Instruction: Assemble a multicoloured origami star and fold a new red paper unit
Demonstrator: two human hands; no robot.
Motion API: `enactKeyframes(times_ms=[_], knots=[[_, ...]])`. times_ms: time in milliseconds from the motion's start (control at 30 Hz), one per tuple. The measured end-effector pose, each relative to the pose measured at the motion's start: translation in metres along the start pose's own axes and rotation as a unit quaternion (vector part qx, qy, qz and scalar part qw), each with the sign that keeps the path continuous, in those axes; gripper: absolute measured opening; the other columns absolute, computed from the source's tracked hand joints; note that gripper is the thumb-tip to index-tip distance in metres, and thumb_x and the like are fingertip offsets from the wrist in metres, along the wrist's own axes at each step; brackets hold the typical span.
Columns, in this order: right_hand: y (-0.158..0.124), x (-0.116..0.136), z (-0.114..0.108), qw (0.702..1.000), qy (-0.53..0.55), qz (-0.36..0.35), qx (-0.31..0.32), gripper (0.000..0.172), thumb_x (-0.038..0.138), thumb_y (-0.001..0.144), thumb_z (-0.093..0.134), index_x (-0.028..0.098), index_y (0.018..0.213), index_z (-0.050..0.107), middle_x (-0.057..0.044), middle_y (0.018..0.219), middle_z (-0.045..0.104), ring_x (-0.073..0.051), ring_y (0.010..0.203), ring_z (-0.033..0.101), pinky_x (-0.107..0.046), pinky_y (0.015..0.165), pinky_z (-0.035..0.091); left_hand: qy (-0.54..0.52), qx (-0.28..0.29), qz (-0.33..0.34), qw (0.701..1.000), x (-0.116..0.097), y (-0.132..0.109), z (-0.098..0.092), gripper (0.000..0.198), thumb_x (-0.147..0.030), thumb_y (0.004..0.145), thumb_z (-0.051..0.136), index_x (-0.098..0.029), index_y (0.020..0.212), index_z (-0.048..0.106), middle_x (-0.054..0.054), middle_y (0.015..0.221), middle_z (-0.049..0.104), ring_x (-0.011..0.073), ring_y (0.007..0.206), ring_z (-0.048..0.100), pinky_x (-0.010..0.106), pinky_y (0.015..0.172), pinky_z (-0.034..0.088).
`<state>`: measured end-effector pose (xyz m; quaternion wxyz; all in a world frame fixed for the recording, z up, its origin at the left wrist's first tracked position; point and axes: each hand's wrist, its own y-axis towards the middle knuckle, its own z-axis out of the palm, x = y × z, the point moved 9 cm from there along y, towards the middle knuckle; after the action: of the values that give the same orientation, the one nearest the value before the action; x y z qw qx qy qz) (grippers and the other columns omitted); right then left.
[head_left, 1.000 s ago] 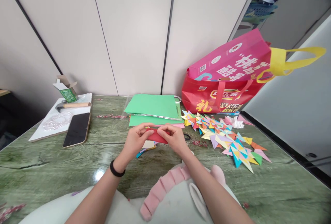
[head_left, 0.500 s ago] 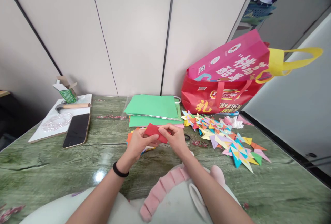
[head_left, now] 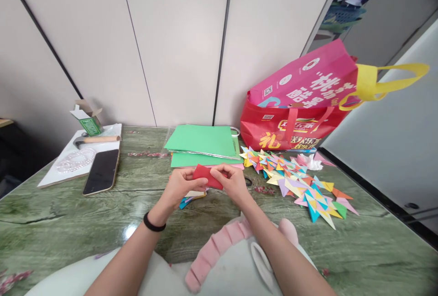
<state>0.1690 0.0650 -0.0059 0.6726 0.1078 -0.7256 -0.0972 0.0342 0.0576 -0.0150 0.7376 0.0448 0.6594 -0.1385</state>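
A small red paper piece (head_left: 208,176) is held between both hands above the table. My left hand (head_left: 179,187) pinches its left side between thumb and fingers. On its right side, my right hand (head_left: 232,180) grips it with the thumb on top. Under my left hand lie small coloured papers (head_left: 191,198), partly hidden. Behind the hands is a stack of green paper (head_left: 201,141). Many folded paper pieces (head_left: 294,179) in mixed colours are spread to the right of my right hand.
A red bag (head_left: 267,127) holding a pink one stands at the back right. On the left, a white pad (head_left: 65,157) bears a hammer (head_left: 99,139), a phone (head_left: 101,171), beads and an opened box (head_left: 89,125). A plush toy (head_left: 229,268) lies under my forearms.
My left hand has shifted slightly left and its thumb has slid left on the red paper. More of the small coloured papers beneath shows. My right hand has hardly moved.
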Motion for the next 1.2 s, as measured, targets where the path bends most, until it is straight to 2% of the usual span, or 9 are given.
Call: enactKeyframes(times_ms=[167, 367, 567, 700, 833, 900, 967, 1067, 1200], knots=[[-0.001, 0.001, 0.002, 1.0, 0.008, 0.002, 0.007, 0.015, 0.032, 0.071, 0.062, 0.016, 0.07, 0.064, -0.003, 0.072, 0.066, -0.015, 0.067, 0.058, -0.027, 0.065, 0.045, 0.018, 0.009, -0.012, 1.0, 0.0, 0.0, -0.001, 0.034, -0.028, 0.053, 0.079, -0.01, 0.079, 0.068, 0.006, 0.071, 0.072, 0.0201, 0.064, 0.068, 0.03, 0.063, 0.057], [0.0, 0.002, 0.001, 1.0, 0.002, 0.0, 0.002, 0.015, 0.031, 0.071, 0.061, 0.016, 0.069, 0.064, -0.003, 0.071, 0.065, -0.015, 0.066, 0.057, -0.027, 0.065, 0.045, 0.009, -0.004, -0.006, 1.0, 0.001, 0.002, -0.002, 0.034, -0.029, 0.053, 0.079, -0.01, 0.079, 0.068, 0.004, 0.068, 0.072, 0.0188, 0.06, 0.067, 0.029, 0.061, 0.057], [0.0, 0.002, 0.002, 1.0, -0.006, 0.0, 0.008, 0.016, 0.033, 0.071, 0.061, 0.017, 0.069, 0.064, -0.003, 0.071, 0.066, -0.016, 0.066, 0.058, -0.028, 0.065, 0.045, 0.02, 0.016, -0.002, 1.0, -0.001, 0.001, 0.0, 0.031, -0.029, 0.054, 0.077, -0.011, 0.077, 0.068, 0.004, 0.066, 0.071, 0.0195, 0.062, 0.067, 0.03, 0.062, 0.056], [0.0, 0.002, 0.003, 1.0, -0.019, -0.002, 0.022, 0.016, 0.032, 0.071, 0.061, 0.017, 0.068, 0.064, -0.003, 0.071, 0.066, -0.017, 0.068, 0.059, -0.028, 0.066, 0.045, 0.062, 0.033, 0.015, 0.997, -0.007, -0.001, 0.004, 0.042, -0.026, 0.056, 0.076, -0.011, 0.094, 0.065, 0.005, 0.072, 0.072, 0.02, 0.067, 0.067, 0.03, 0.065, 0.054], [-0.001, 0.005, 0.006, 0.999, -0.017, -0.002, 0.041, 0.015, 0.031, 0.071, 0.061, 0.017, 0.067, 0.064, -0.003, 0.071, 0.066, -0.016, 0.068, 0.058, -0.028, 0.068, 0.045, 0.059, 0.049, 0.043, 0.996, -0.014, -0.003, 0.006, 0.071, -0.022, 0.06, 0.073, -0.015, 0.125, 0.046, 0.005, 0.077, 0.072, 0.019, 0.069, 0.067, 0.03, 0.065, 0.053], [-0.001, 0.005, 0.008, 0.998, -0.012, 0.002, 0.054, 0.015, 0.031, 0.072, 0.06, 0.017, 0.067, 0.064, -0.002, 0.072, 0.066, -0.016, 0.067, 0.058, -0.027, 0.067, 0.044, 0.044, 0.069, 0.071, 0.994, -0.02, -0.005, 0.009, 0.075, -0.022, 0.062, 0.07, -0.02, 0.131, 0.039, 0.005, 0.088, 0.071, 0.0182, 0.074, 0.066, 0.03, 0.068, 0.053], [-0.001, 0.004, 0.009, 0.998, -0.01, 0.007, 0.06, 0.016, 0.031, 0.072, 0.06, 0.016, 0.067, 0.064, -0.003, 0.072, 0.066, -0.015, 0.067, 0.058, -0.027, 0.067, 0.044, 0.059, 0.086, 0.081, 0.991, -0.022, -0.006, 0.012, 0.066, -0.022, 0.064, 0.068, -0.021, 0.127, 0.045, 0.006, 0.095, 0.07, 0.0181, 0.076, 0.066, 0.029, 0.069, 0.052], [0.0, 0.0, 0.009, 0.998, -0.015, 0.014, 0.058, 0.017, 0.032, 0.072, 0.061, 0.016, 0.068, 0.065, -0.003, 0.073, 0.066, -0.015, 0.068, 0.058, -0.027, 0.067, 0.045, 0.103, 0.094, 0.077, 0.987, -0.019, -0.005, 0.013, 0.04, -0.023, 0.065, 0.067, -0.017, 0.105, 0.065, 0.007, 0.095, 0.07, 0.0192, 0.078, 0.065, 0.029, 0.069, 0.052], [0.001, -0.003, 0.006, 0.999, -0.009, 0.017, 0.04, 0.02, 0.036, 0.072, 0.061, 0.017, 0.077, 0.066, -0.004, 0.078, 0.067, -0.017, 0.074, 0.059, -0.028, 0.069, 0.046, 0.122, 0.061, 0.07, 0.988, -0.015, -0.002, 0.007, 0.023, -0.025, 0.064, 0.068, -0.015, 0.084, 0.072, 0.007, 0.085, 0.072, 0.0202, 0.076, 0.066, 0.03, 0.071, 0.053]])
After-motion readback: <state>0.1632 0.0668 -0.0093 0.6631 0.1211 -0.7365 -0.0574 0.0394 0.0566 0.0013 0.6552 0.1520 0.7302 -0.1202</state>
